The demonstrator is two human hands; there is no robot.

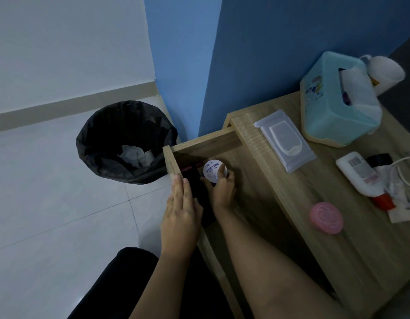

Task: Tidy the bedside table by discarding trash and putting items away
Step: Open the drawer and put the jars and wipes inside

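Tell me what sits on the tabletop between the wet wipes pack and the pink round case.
Nothing: in the head view, the tabletop between the wet wipes pack and the pink round case is bare wood.

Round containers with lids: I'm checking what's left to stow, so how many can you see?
2: a white jar held in the right hand inside the open drawer, and a pink compact on the tabletop. The clutter may hide others.

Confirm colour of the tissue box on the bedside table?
The tissue box is teal with a cream base and small cartoon prints on its side; the head view shows it.
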